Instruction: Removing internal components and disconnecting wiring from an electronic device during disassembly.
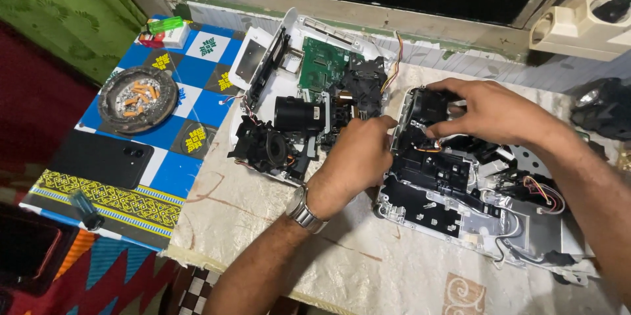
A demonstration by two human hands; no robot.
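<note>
An opened white device shell [299,26] holds a green circuit board [320,64], a black lens barrel [294,114] and a black fan housing [263,146]. A second opened half [434,206] with black inner parts and coloured wires lies to its right. My left hand [357,157], with a metal watch on the wrist, rests between the two halves, its fingers curled at the left edge of the right half. My right hand [483,110] reaches over the top of the right half, fingertips pinching down among the black parts and wires.
An ashtray [137,99] full of butts, a dark phone [100,157], a green lighter [164,24] and a small pack sit on a blue patterned cloth at left. A cream power strip [578,16] lies on the sill at upper right. A black part [601,108] is at far right.
</note>
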